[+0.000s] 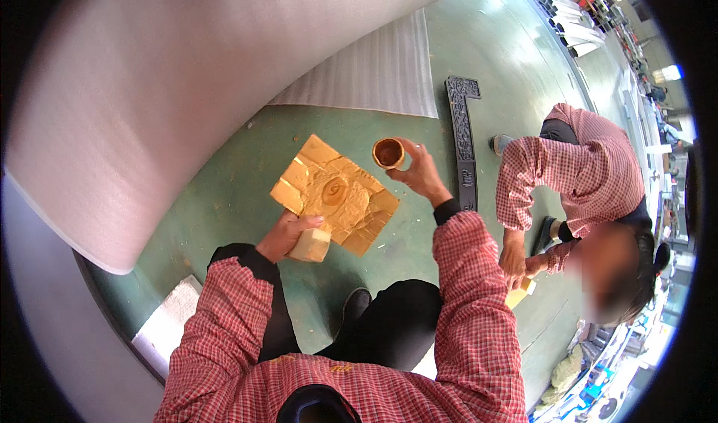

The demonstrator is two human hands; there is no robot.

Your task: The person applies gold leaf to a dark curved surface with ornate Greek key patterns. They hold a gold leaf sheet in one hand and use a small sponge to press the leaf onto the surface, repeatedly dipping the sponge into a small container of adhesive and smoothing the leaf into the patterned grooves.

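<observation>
In my left hand (283,236) is a gold-coated sheet (359,198), perhaps cardboard, creased and with a ring-shaped smear of gold paint near its middle. The thumb presses on its near edge. A pale yellow block (312,246), like a sponge, sits at the same hand just below the sheet; how the fingers hold it is hidden. My right hand (421,175) has its fingers curled round a small cup (389,154), gold at the rim and brown inside. The cup is held up to the right of the sheet, apart from it.
A huge roll of whitish foam sheeting (187,64) fills the upper left. Beyond my right hand a long dark carved panel (462,135) lies on the green floor (224,169). At right a co-worker (576,169) crouches, hands on a yellow piece (520,294). A white slab (168,322) lies lower left.
</observation>
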